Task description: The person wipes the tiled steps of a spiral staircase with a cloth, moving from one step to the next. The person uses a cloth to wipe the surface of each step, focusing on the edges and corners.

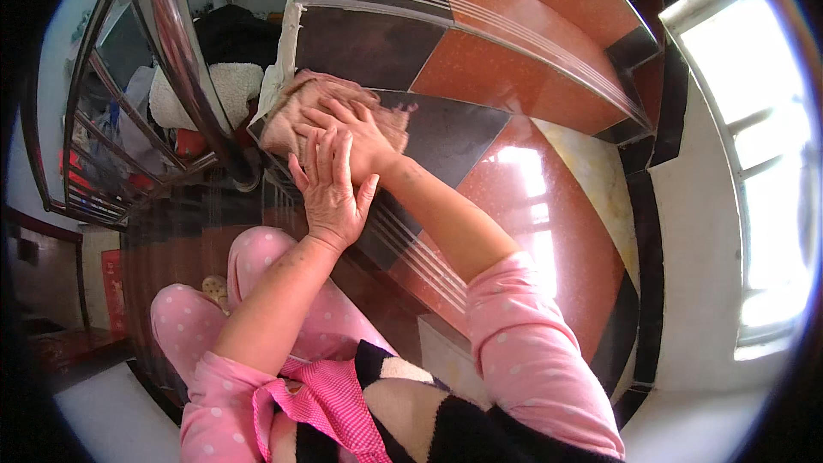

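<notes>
A crumpled tan-pink cloth (pixel 386 117) lies on the dark tile of a stair tread (pixel 450 135), against the tread's rough white side edge. My right hand (pixel 353 138) rests flat on the cloth with its fingers spread. Close by, partly over the back of my right hand, is my left hand (pixel 333 190), palm down, thumb apart, holding nothing. Whether the two hands touch cannot be told. The cloth's part under my right palm is hidden.
Red and black tiled steps (pixel 527 71) rise beyond the cloth. A metal railing post (pixel 186 77) stands at the left, with a cream fleecy item (pixel 186 99) and other things behind it. A bright window (pixel 759 161) is at the right. My knees (pixel 257 257) are bent below.
</notes>
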A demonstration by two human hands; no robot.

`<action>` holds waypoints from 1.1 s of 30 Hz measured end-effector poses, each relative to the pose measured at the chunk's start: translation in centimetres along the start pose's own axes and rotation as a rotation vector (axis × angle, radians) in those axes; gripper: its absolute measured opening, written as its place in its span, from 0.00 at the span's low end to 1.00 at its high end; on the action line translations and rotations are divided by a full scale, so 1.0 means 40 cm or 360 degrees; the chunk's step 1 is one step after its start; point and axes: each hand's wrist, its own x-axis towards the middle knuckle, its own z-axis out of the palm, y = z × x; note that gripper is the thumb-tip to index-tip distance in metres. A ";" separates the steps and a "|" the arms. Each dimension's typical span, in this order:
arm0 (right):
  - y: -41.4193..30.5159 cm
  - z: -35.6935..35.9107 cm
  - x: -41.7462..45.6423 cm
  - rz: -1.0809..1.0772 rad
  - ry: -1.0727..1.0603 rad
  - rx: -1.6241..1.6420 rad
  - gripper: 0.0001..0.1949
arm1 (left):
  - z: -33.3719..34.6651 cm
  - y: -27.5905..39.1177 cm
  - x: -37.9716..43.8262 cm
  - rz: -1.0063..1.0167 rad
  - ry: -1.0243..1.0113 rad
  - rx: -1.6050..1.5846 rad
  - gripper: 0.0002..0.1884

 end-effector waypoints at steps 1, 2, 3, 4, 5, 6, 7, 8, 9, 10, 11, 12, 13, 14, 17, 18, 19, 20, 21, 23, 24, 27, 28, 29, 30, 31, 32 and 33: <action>-0.011 -0.001 0.022 -0.0015 0.0030 0.0060 0.30 | -0.001 -0.003 -0.001 0.0016 0.0013 0.0015 0.37; -0.013 0.004 0.019 -0.0010 0.0076 0.0100 0.30 | -0.003 -0.005 -0.001 0.0035 0.0024 0.0029 0.37; -0.007 0.010 0.010 -0.0002 0.0112 0.0122 0.30 | -0.003 -0.003 0.002 0.0053 0.0001 0.0016 0.37; 0.000 0.017 -0.001 0.0006 0.0149 0.0144 0.29 | -0.005 -0.004 0.003 0.0073 -0.0023 0.0004 0.37; 0.015 0.018 -0.024 0.0046 0.0121 0.0113 0.30 | -0.007 -0.004 0.006 0.0095 -0.0048 -0.0008 0.36; 0.027 0.012 -0.064 0.0080 0.0082 0.0096 0.31 | -0.009 -0.007 0.003 0.0093 -0.0085 0.0020 0.35; 0.044 -0.003 -0.115 0.0124 0.0043 0.0072 0.32 | -0.011 -0.004 0.006 0.0098 -0.0122 0.0040 0.34; 0.062 -0.022 -0.170 0.0295 0.0017 0.0026 0.33 | -0.014 -0.001 0.009 0.0104 -0.0159 0.0062 0.33; 0.087 -0.046 -0.237 0.0469 -0.0011 -0.0023 0.33 | -0.016 0.004 0.010 0.0106 -0.0219 0.0090 0.32; 0.125 -0.065 -0.316 0.0650 -0.0025 -0.0098 0.34 | -0.019 0.011 0.015 0.0115 -0.0276 0.0117 0.31; 0.166 -0.077 -0.397 0.0819 -0.0034 -0.0162 0.34 | -0.027 0.012 0.020 0.0119 -0.0331 0.0159 0.30; 0.205 -0.095 -0.484 0.0986 -0.0004 -0.0211 0.34 | -0.032 0.010 0.021 0.0113 -0.0319 0.0194 0.27; 0.213 -0.125 -0.567 0.1231 0.0095 -0.0027 0.33 | -0.034 0.005 0.020 0.0098 -0.0352 0.0213 0.27; 0.248 -0.148 -0.687 0.1357 0.0028 -0.0253 0.31 | -0.030 0.009 0.022 0.0096 -0.0380 0.0211 0.26; 0.241 -0.207 -1.064 0.2038 0.0155 -0.0346 0.29 | -0.014 0.020 0.024 0.0109 -0.0408 0.0183 0.24; 0.207 -0.229 -1.195 0.2367 0.0282 -0.0290 0.29 | -0.005 0.026 0.024 0.0121 -0.0421 0.0155 0.24; 0.160 -0.250 -1.323 0.2638 0.0339 -0.0392 0.28 | 0.005 0.035 0.024 0.0129 -0.0434 0.0120 0.24; 0.097 -0.261 -1.329 0.2740 0.0145 -0.0503 0.28 | -0.004 0.027 0.021 0.0124 -0.0452 0.0159 0.24; 0.036 -0.281 -1.309 0.2811 -0.0071 -0.0608 0.28 | -0.020 0.009 0.017 0.0092 -0.0460 0.0195 0.24; -0.093 -0.352 -1.201 0.3197 -0.0418 -0.0592 0.29 | -0.040 -0.014 0.013 0.0036 -0.0475 0.0222 0.24; -0.114 -0.359 -1.201 0.3386 -0.0354 -0.0606 0.30 | -0.036 -0.003 0.016 0.0040 -0.0477 0.0222 0.24; -0.126 -0.350 -1.237 0.3838 -0.0067 -0.0567 0.31 | -0.028 0.010 0.019 0.0043 -0.0483 0.0218 0.25; -0.099 -0.328 -1.297 0.3942 0.0107 -0.0530 0.31 | -0.019 0.024 0.022 0.0060 -0.0483 0.0175 0.25; -0.073 -0.309 -1.328 0.4013 0.0269 -0.0466 0.31 | -0.017 0.026 0.023 0.0060 -0.0480 0.0163 0.25; -0.063 -0.310 -1.202 0.3497 -0.0143 -0.0396 0.31 | -0.031 0.001 0.018 0.0026 -0.0479 0.0211 0.25; -0.043 -0.294 -1.201 0.3246 -0.0160 -0.0409 0.31 | -0.028 0.010 0.022 0.0029 -0.0477 0.0178 0.25; -0.018 -0.268 -1.197 0.2987 -0.0185 -0.0412 0.31 | -0.026 0.014 0.024 0.0028 -0.0477 0.0156 0.25; 0.028 -0.221 -1.309 0.2980 0.0111 -0.0489 0.30 | -0.011 0.042 0.031 0.0053 -0.0483 0.0082 0.25</action>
